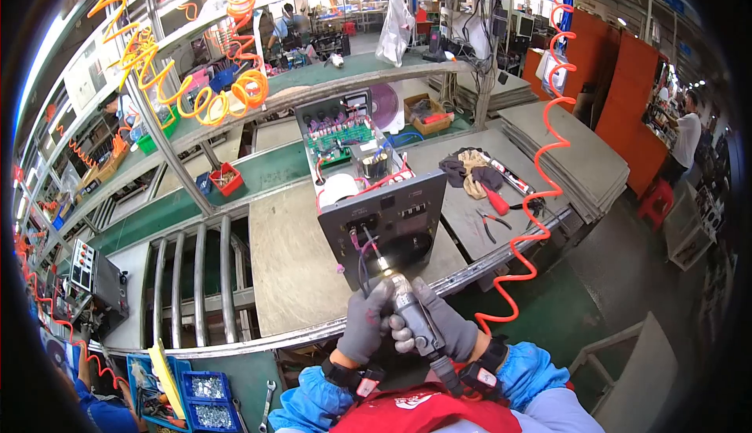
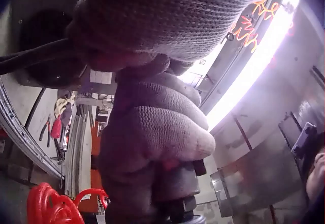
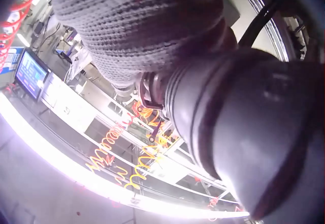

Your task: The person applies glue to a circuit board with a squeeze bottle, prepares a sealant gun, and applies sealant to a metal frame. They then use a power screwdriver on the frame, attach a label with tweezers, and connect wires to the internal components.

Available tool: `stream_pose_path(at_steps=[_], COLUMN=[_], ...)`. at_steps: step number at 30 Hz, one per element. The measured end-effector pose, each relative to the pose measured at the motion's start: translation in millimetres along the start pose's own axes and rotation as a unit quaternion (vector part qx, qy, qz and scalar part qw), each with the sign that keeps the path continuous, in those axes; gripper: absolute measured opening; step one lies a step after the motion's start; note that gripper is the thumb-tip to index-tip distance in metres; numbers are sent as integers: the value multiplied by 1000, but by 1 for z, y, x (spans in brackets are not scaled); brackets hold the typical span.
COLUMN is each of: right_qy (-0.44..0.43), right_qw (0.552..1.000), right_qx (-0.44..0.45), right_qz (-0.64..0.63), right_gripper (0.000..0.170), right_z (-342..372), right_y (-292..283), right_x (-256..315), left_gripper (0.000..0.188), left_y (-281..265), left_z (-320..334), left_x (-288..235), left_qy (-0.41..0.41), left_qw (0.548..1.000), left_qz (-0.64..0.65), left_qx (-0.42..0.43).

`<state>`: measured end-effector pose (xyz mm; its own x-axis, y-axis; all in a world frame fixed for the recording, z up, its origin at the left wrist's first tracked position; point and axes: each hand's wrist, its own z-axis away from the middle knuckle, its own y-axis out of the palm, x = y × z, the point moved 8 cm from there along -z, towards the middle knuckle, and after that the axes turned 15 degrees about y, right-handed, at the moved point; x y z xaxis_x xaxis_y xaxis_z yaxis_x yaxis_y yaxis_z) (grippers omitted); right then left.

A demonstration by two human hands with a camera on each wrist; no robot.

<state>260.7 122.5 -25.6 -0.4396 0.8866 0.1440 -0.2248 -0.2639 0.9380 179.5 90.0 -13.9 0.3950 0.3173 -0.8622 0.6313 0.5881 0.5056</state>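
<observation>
In the head view my gloved right hand (image 1: 444, 319) grips a grey power screwdriver (image 1: 419, 322). Its lit nose and bit (image 1: 377, 255) point at the dark front panel (image 1: 419, 198) of an opened electrical unit. My gloved left hand (image 1: 363, 328) is beside the screwdriver's nose and holds a dark cable (image 1: 363, 267) that runs up to the panel. The same cable (image 2: 35, 53) comes out of the left fist in the left wrist view. Behind the panel sit a green circuit board (image 1: 345, 137) and a transformer (image 1: 374, 160). The screwdriver's body (image 3: 244, 117) fills much of the right wrist view.
Right of the unit lie pliers (image 1: 492, 227), a red-handled tool (image 1: 495, 200) and a cloth (image 1: 472, 173). A red coiled hose (image 1: 540, 190) hangs at the right. Steel rollers (image 1: 200, 284) are to the left. Blue bins (image 1: 210, 402) of small parts and a wrench (image 1: 268, 405) are at lower left.
</observation>
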Motion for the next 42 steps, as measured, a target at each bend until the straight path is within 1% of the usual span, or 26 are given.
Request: stream_pose_path(at_steps=[1, 2, 4, 7, 10, 11, 14, 15, 18, 19, 20, 22, 25, 28, 29, 31, 32, 34, 35, 36, 39, 40, 42], right_qy=[4, 6, 7, 9, -18, -19, -29, -42, -100, -83, -66, -32, 9, 48, 48, -4, -30, -55, -68, -79, -108, -112, -119], right_qw=[1000, 999, 999, 999, 993, 993, 985, 977, 932, 928, 923, 912, 898, 911, 907, 899, 894, 891, 889, 889, 889, 889, 887], right_qx=[-2, -3, 8, 11, -64, -74, -104, -133, -209, -224, -239, -257, -247, -209, -222, -240, -249, -266, -274, -269, -256, -256, -258], right_qz=[16, 32, 40, 48, 96, 90, 137, 160, 278, 286, 295, 317, 365, 353, 354, 366, 372, 365, 361, 361, 364, 364, 364], right_gripper=[60, 59, 57, 55, 55, 54, 54, 48, 50, 51, 54, 58, 63, 64, 65, 66, 66, 66, 66, 65, 65, 65, 65], right_z=[-2, -3, -3, -3, 2, 3, 3, 5, 15, 17, 21, 29, 34, 41, 44, 38, 34, 28, 25, 22, 12, 10, 7], right_y=[-6, -9, -7, -4, -1, -5, -13, -8, -3, -5, -7, -8, -8, -14, -11, -17, -19, -11, -8, -6, -5, -4, -2], right_x=[0, 1, 2, 1, -1, -3, 1, 2, 6, 1, -5, -17, -32, -41, -40, -29, -24, -11, -5, -1, 9, 11, 13], left_gripper=[29, 30, 32, 35, 38, 38, 37, 39, 43, 47, 46, 42, 37, 29, 25, 26, 27, 30, 30, 31, 34, 38, 37], left_y=[2, -3, -7, -7, -3, -6, -11, -5, -34, -45, -56, -64, -57, -89, -103, -111, -104, -91, -88, -79, -62, -59, -55], left_z=[3, 1, -2, -2, 4, 6, 5, 8, -8, -15, -24, -40, -45, -53, -58, -56, -49, -38, -34, -23, -6, -3, 2], left_x=[-2, -1, 9, 8, 7, 9, 14, 9, 10, 4, -2, -13, -29, -31, -32, -26, -25, -16, -6, -8, 0, 6, 17], left_qy=[0, 14, 7, 19, 23, 6, 9, 11, 50, 61, 67, 82, 83, 108, 104, 80, 65, 58, 58, 54, 45, 44, 34], left_qw=[1000, 999, 1000, 1000, 1000, 1000, 999, 999, 997, 997, 993, 992, 994, 992, 991, 990, 989, 993, 995, 995, 996, 998, 998], left_qz=[12, -40, -12, -16, -8, -24, -36, -23, -41, -4, 32, 72, -62, -18, 15, 60, 75, 62, 51, 15, -42, -40, -30], left_qx=[11, 13, 13, 16, 12, 16, 39, 27, -35, -56, -93, -66, -21, -56, -87, -96, -107, -82, -55, -78, -58, -36, -50])
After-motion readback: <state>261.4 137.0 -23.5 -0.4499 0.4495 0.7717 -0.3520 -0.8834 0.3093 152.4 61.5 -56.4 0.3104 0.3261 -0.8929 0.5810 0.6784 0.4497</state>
